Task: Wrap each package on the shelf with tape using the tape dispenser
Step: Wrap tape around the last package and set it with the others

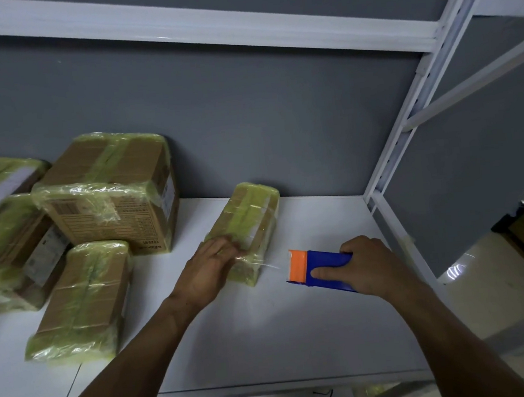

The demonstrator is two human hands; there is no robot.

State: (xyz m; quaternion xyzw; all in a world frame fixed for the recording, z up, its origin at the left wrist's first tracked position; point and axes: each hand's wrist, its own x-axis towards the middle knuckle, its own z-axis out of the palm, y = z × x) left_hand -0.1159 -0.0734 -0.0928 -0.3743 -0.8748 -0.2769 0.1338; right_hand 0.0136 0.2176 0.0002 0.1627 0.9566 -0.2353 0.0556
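Observation:
A narrow cardboard package [248,223], banded in yellowish clear tape, lies on the white shelf [314,321] near the back wall. My left hand [208,267] presses flat on its near end, fingers straight. My right hand [369,264] grips a blue tape dispenser [320,269] with an orange front, just right of the package. A thin strip of clear tape [272,264] stretches from the dispenser's front to the package's near corner.
Several taped cardboard boxes [108,210] are stacked and laid at the shelf's left, one long box [82,302] near the front edge. A white upright post [407,126] bounds the shelf on the right. Another shelf board hangs overhead.

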